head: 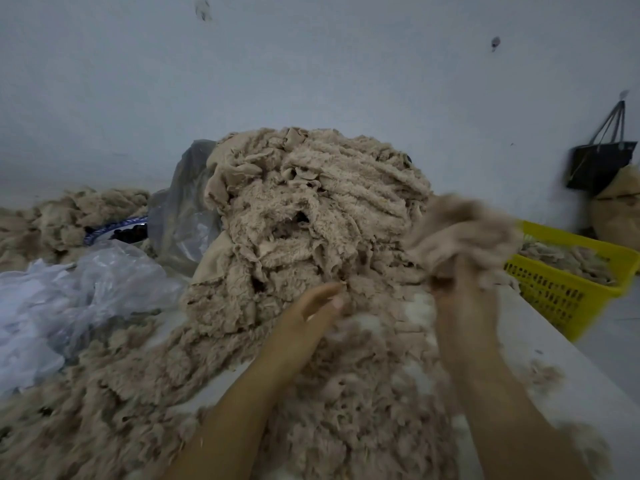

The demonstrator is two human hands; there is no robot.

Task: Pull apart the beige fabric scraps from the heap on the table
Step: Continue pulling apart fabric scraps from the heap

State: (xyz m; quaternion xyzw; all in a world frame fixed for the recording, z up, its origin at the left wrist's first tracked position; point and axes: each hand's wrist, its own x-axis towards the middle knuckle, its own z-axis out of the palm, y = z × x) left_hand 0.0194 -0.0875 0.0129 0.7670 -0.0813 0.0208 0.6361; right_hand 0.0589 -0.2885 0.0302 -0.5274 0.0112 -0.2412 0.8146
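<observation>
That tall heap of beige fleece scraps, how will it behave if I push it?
Probably floppy: the heap of beige fleece scraps sags in drooping layers. Piled high and uneven, it would likely slump rather than slide. Seems light: the right hand holds up a bunch.

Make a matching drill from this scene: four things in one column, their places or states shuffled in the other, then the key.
1 yellow plastic basket
2 black handbag
3 crumpled clear plastic bag
4 right hand

a hangs on the grey wall
b lies left of the tall beige scrap heap
c grips a beige fabric scrap
d far right, scraps inside

Pairs: 1-d, 2-a, 3-b, 4-c
</observation>
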